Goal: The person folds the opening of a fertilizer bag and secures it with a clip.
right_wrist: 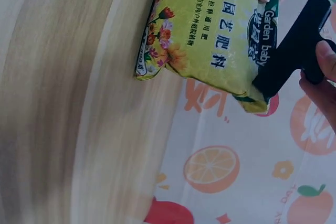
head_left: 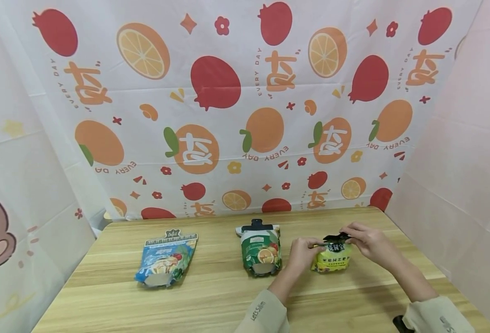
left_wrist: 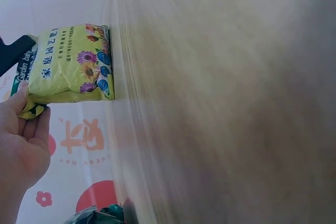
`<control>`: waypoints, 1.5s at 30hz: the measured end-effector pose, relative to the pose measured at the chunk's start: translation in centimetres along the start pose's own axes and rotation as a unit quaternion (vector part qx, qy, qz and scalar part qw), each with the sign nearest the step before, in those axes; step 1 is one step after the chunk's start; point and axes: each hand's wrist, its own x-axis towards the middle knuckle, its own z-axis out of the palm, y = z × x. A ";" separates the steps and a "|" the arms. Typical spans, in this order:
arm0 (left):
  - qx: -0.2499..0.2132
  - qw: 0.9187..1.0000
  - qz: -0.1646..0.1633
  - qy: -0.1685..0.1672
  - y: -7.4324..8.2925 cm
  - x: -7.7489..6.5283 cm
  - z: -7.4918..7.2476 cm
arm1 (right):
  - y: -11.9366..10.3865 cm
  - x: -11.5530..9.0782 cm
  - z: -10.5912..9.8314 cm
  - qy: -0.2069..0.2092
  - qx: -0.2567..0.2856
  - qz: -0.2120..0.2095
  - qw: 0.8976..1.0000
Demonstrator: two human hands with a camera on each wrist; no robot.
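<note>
A yellow fertilizer bag (head_left: 332,259) with flower pictures stands on the table at the right, a dark green band along its top. My left hand (head_left: 302,254) pinches one top corner of this bag, thumb in front, as the left wrist view (left_wrist: 26,145) shows. With thumb and fingers my right hand (head_left: 367,243) grips a black bag clip (right_wrist: 296,43). The clip lies slantwise across the other top corner in the right wrist view. Whether its jaws enclose the bag's edge I cannot tell.
Left of my hands lies a green bag (head_left: 255,252) with a black clip (head_left: 257,225) on its top. A blue bag (head_left: 163,261) lies farther left, and a black object (head_left: 402,323) sits by my right sleeve. Fruit-printed cloth (head_left: 228,138) hangs behind the wooden table (head_left: 203,305).
</note>
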 end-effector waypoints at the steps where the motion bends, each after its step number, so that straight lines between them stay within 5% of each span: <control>1: 0.001 1.000 0.001 0.000 0.0 0.0 0.0 | -0.1 0.1 0.0 -0.006 -0.009 -0.006 1.000; 15: 0.024 0.999 0.031 0.001 -0.1 -0.1 -0.3 | -1.0 1.1 0.5 -0.069 -0.114 -0.036 0.990; 23: 0.026 0.999 0.044 0.004 -0.1 -0.1 -0.3 | -1.0 1.6 0.5 -0.095 -0.122 -0.041 0.987; 45: 0.010 0.999 0.019 -0.040 -0.5 0.3 -0.5 | -0.8 2.2 0.8 -0.156 -0.111 -0.017 0.981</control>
